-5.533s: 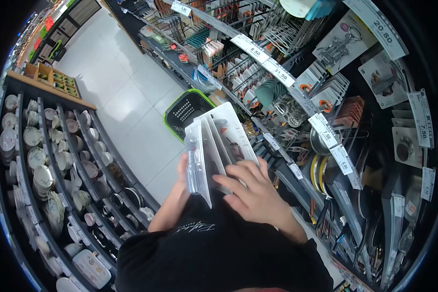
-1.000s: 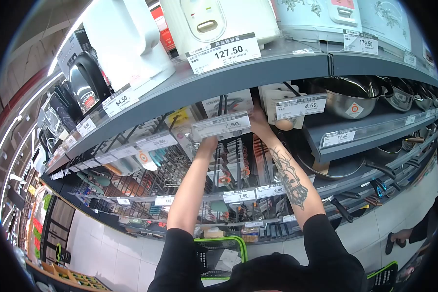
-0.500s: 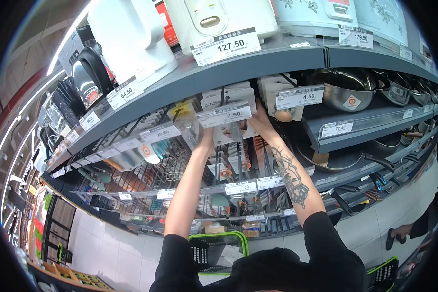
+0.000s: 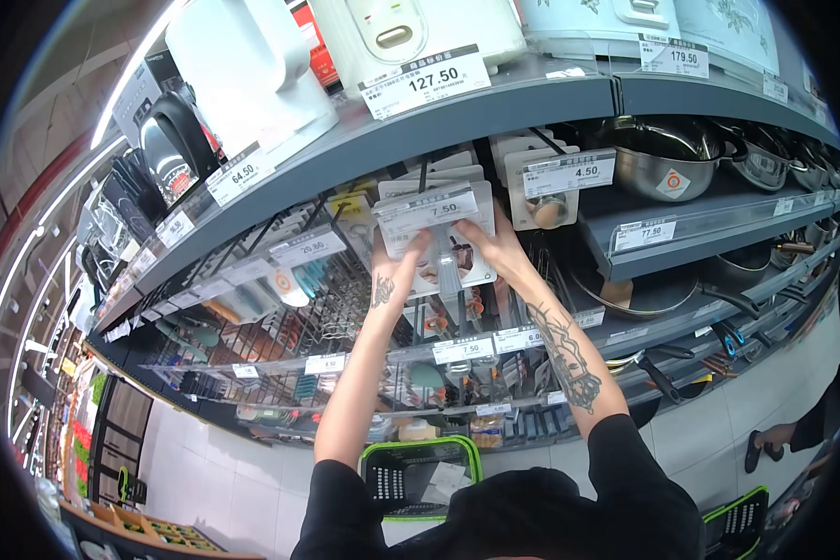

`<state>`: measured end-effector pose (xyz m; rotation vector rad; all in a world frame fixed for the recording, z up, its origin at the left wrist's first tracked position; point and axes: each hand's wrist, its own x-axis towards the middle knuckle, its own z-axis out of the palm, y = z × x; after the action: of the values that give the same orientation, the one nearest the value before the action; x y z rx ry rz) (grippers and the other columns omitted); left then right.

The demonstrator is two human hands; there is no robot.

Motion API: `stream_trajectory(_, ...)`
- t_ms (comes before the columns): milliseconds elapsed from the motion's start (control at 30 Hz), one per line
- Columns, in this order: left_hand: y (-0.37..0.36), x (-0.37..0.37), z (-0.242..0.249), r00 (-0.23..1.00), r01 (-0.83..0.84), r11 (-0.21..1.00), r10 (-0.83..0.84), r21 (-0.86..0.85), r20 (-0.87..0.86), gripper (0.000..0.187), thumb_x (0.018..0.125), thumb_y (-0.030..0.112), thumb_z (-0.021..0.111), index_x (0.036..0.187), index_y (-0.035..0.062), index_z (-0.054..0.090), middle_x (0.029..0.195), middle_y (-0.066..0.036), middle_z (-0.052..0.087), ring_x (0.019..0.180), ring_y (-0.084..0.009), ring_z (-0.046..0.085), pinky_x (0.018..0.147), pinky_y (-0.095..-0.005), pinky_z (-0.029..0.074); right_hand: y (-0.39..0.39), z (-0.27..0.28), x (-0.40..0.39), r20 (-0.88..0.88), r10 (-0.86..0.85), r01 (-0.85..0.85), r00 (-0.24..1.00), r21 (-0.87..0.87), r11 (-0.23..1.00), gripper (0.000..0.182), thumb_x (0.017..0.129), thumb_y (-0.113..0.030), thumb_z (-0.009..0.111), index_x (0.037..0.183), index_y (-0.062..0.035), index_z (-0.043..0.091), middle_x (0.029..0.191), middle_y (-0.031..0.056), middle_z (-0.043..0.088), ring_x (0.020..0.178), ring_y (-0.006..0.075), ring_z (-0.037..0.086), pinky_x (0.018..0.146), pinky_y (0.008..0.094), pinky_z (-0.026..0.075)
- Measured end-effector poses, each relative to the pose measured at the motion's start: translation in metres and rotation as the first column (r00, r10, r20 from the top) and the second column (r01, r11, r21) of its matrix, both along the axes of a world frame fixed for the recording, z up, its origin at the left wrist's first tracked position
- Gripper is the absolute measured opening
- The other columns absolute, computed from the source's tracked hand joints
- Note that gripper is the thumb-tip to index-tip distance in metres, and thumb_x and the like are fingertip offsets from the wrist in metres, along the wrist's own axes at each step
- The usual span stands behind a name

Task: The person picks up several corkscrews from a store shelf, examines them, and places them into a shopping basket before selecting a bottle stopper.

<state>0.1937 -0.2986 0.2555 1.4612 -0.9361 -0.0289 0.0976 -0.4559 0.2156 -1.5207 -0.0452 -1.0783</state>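
Note:
Both hands grip a white carded kitchen utensil [image 4: 476,271] that hangs on a hook under the upper shelf, behind a 7.50 price tag [image 4: 427,213]. A grey, flat-ended part of the utensil shows below the tag; its upper part is hidden. My left hand [image 4: 403,254] is closed on the card's left side, thumb across the front. On the right edge, my right hand [image 4: 491,245] pinches the card with its thumb in front and fingers behind. More white cards [image 4: 446,175] hang on the same hook, just behind.
Carded goods with a 4.50 tag [image 4: 569,173] hang to the right, beside a steel pot [image 4: 667,168]. Overhead, a shelf edge [image 4: 532,101] carries rice cookers and a white kettle [image 4: 243,75]. A green-rimmed basket [image 4: 481,457] stands on the floor below. A person's leg [image 4: 777,437] shows far right.
The carded utensil has come lower and nearer, tilting its price tag. Both thumbs now lie over the card's front, and my left forearm has rolled so its tattoo shows.

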Motion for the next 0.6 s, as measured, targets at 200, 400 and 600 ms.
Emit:
stream_trajectory(200, 0.025, -0.02, 0.003, 0.999, 0.037, 0.999, -0.036, -0.006, 0.017, 0.052, 0.085, 0.028, 0.07, 0.12, -0.0043, 0.051, 0.11, -0.015, 0.063, 0.101, -0.0192, 0.06, 0.087, -0.032, 0.047, 0.038, 0.004, -0.03, 0.066, 0.02, -0.025, 0.998, 0.068, 0.997, 0.064, 0.088, -0.033, 0.065, 0.13, 0.0081, 0.04, 0.119, 0.0182, 0.054, 0.111, 0.0239, 0.053, 0.095, 0.0339, 0.041)
stream_trajectory(400, 0.048, -0.049, 0.02, 0.935, 0.242, 0.969, -0.244, -0.043, -0.258, 0.054, 0.09, 0.029, 0.067, 0.128, -0.0036, 0.046, 0.121, -0.015, 0.057, 0.112, -0.0185, 0.054, 0.098, -0.0313, 0.041, 0.069, 0.026, -0.067, -0.086, -0.155, 0.156, 0.984, 0.012, 0.988, 0.062, 0.087, -0.037, 0.064, 0.122, 0.0098, 0.046, 0.121, 0.0243, 0.049, 0.117, 0.033, 0.045, 0.099, 0.0399, 0.035)
stream_trajectory(600, 0.071, -0.07, 0.024, 0.892, 0.29, 0.954, -0.299, -0.077, -0.34, 0.055, 0.091, 0.029, 0.065, 0.131, -0.0022, 0.044, 0.123, -0.013, 0.055, 0.115, -0.0177, 0.051, 0.1, -0.0317, 0.039, 0.093, 0.042, -0.098, -0.217, -0.149, 0.147, 0.965, -0.022, 0.989, 0.071, 0.087, -0.04, 0.064, 0.128, 0.0127, 0.038, 0.133, 0.031, 0.039, 0.127, 0.0402, 0.037, 0.107, 0.0429, 0.028)
